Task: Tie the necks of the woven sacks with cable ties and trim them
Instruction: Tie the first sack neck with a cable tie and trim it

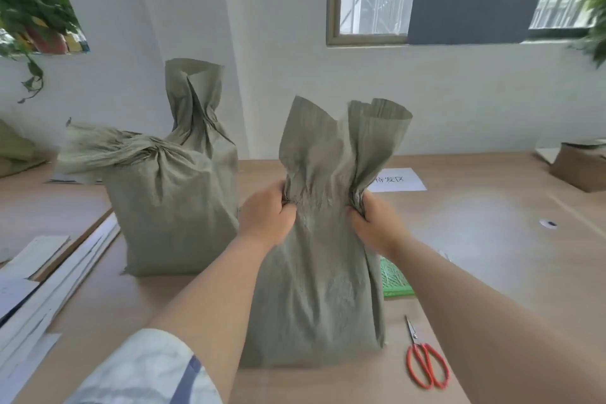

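Note:
A grey-green woven sack (321, 289) stands upright on the table right in front of me. My left hand (267, 215) grips the left side of its neck and my right hand (373, 223) grips the right side, bunching the cloth; the open top flares above them. Two more sacks stand to the left: a near sack (170, 207) with its gathered neck flopped leftward, and a taller sack (200, 108) behind it with a pinched neck. Red-handled scissors (424, 359) lie shut on the table at the right. No cable tie is visible.
A green mesh item (395, 279) pokes out from behind the front sack. A white paper label (398, 179) lies farther back, a brown cardboard box (580, 170) at the far right. White boards (42, 289) are stacked along the left edge of the wooden table (492, 239).

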A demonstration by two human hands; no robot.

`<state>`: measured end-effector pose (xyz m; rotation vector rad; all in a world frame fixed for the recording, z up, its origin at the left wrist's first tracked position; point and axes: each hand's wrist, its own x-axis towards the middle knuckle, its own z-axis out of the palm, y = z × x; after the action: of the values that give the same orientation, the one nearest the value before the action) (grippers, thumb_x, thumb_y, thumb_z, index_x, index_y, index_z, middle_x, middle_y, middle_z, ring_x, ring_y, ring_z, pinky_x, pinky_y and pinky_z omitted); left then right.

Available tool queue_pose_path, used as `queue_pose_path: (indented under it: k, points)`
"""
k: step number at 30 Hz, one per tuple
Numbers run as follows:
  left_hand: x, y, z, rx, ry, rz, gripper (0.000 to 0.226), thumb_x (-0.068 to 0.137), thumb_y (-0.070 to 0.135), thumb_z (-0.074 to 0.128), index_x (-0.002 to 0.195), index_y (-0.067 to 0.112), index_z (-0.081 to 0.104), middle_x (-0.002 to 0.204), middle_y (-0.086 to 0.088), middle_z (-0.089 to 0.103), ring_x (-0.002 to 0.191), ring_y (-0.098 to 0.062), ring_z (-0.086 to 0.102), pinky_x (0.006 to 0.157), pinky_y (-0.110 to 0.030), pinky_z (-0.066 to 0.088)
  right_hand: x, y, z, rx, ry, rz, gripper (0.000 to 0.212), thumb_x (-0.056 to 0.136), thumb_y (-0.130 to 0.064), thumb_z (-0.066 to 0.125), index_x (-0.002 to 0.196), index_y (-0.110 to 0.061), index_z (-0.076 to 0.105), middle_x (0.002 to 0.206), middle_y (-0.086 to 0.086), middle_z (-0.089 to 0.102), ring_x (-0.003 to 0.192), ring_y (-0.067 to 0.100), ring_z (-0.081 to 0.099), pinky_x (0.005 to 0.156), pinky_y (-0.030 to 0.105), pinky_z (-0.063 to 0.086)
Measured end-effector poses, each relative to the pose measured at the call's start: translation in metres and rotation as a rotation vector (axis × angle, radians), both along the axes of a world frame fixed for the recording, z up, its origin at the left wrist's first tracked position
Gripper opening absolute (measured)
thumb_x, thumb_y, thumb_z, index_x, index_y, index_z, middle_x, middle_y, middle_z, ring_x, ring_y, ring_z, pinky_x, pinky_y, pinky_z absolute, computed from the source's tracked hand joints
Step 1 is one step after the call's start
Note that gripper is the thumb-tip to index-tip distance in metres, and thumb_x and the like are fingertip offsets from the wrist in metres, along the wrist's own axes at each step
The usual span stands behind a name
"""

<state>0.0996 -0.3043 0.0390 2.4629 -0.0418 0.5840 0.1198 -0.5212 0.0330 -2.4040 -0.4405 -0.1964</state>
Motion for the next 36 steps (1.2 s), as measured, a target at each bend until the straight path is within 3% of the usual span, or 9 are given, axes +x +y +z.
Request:
queue_pose_path:
  k: [5, 9, 13, 17, 20, 23, 27, 31, 36]
  points:
    - [0.031, -0.017, 0.002, -0.131, 0.007, -0.126, 0.013, 0.073, 0.017, 0.043, 0.064, 0.023, 0.038, 0.057, 0.001, 0.047, 0.059, -0.028, 0.046, 0.054, -0.036, 0.032, 0.014, -0.012, -0.005, 0.135, 0.071, -0.102, 0.026, 0.093, -0.029, 0.052, 0.116, -0.020, 0.057, 0.107, -0.002, 0.066, 0.099, 0.022, 0.059, 0.079, 0.033, 0.045]
    - [0.051, -0.031, 0.001, -0.305, 0.072, -0.254, 0.010, 0.069, 0.013, 0.045, 0.071, 0.005, 0.050, 0.076, -0.016, 0.057, 0.072, -0.035, 0.052, 0.061, -0.044, 0.037, 0.023, -0.005, -0.002, 0.513, 0.266, -0.120, 0.025, 0.079, -0.019, 0.059, 0.101, -0.023, 0.070, 0.116, 0.002, 0.068, 0.107, 0.019, 0.065, 0.083, 0.026, 0.052]
    - [0.061, -0.042, -0.001, -0.454, 0.146, -0.314, 0.018, 0.072, 0.018, 0.048, 0.080, 0.016, 0.064, 0.083, -0.009, 0.069, 0.082, -0.031, 0.062, 0.075, -0.045, 0.049, 0.036, 0.005, -0.001, 0.720, 0.429, -0.115, 0.030, 0.074, -0.009, 0.064, 0.103, -0.008, 0.073, 0.104, 0.014, 0.076, 0.099, 0.031, 0.072, 0.092, 0.048, 0.057]
    - [0.067, -0.049, -0.003, -0.576, 0.232, -0.349, 0.028, 0.076, 0.022, 0.049, 0.096, 0.024, 0.069, 0.097, 0.000, 0.074, 0.100, -0.026, 0.066, 0.093, -0.055, 0.050, 0.046, 0.016, 0.003, 0.898, 0.503, -0.064, 0.030, 0.079, -0.007, 0.065, 0.109, -0.004, 0.068, 0.106, 0.020, 0.074, 0.098, 0.034, 0.072, 0.088, 0.046, 0.059]
    - [0.067, -0.053, 0.002, -0.647, 0.278, -0.344, 0.032, 0.082, 0.040, 0.051, 0.109, 0.026, 0.061, 0.107, 0.004, 0.069, 0.107, -0.017, 0.064, 0.101, -0.051, 0.048, 0.056, 0.017, 0.002, 0.934, 0.487, -0.022, 0.029, 0.085, -0.005, 0.063, 0.113, -0.006, 0.068, 0.105, 0.017, 0.075, 0.099, 0.034, 0.072, 0.092, 0.052, 0.057]
    - [0.067, -0.055, 0.000, -0.495, 0.359, -0.367, 0.070, 0.070, 0.067, 0.062, 0.120, 0.022, 0.042, 0.114, 0.010, 0.060, 0.112, -0.012, 0.061, 0.100, -0.043, 0.050, 0.066, 0.014, 0.002, 1.016, 0.453, 0.042, 0.036, 0.088, 0.004, 0.061, 0.121, -0.008, 0.062, 0.109, 0.016, 0.074, 0.103, 0.034, 0.071, 0.089, 0.050, 0.058]
    - [0.069, -0.068, -0.008, -0.258, 0.402, -0.303, 0.108, 0.048, 0.067, 0.082, 0.138, 0.028, 0.035, 0.123, 0.013, 0.061, 0.116, -0.009, 0.060, 0.099, -0.037, 0.052, 0.073, 0.015, 0.009, 1.091, 0.465, 0.095, 0.037, 0.085, 0.008, 0.065, 0.117, -0.010, 0.063, 0.103, 0.013, 0.075, 0.096, 0.029, 0.074, 0.078, 0.041, 0.061]
    - [0.079, -0.077, -0.015, -0.297, 0.377, -0.297, 0.068, 0.048, 0.063, 0.084, 0.112, 0.046, 0.066, 0.107, 0.014, 0.074, 0.107, -0.006, 0.067, 0.095, -0.041, 0.054, 0.078, 0.010, 0.012, 1.054, 0.551, 0.133, 0.031, 0.083, 0.006, 0.068, 0.109, -0.012, 0.069, 0.101, 0.008, 0.077, 0.095, 0.026, 0.074, 0.083, 0.043, 0.060]
    - [0.083, -0.081, -0.017, -0.349, 0.339, -0.199, 0.057, 0.052, 0.061, 0.085, 0.104, 0.047, 0.067, 0.107, 0.013, 0.074, 0.102, -0.006, 0.066, 0.091, -0.038, 0.057, 0.086, 0.009, 0.016, 0.895, 0.490, 0.178, 0.044, 0.078, 0.002, 0.076, 0.118, -0.015, 0.067, 0.109, 0.001, 0.075, 0.104, 0.017, 0.071, 0.088, 0.036, 0.058]
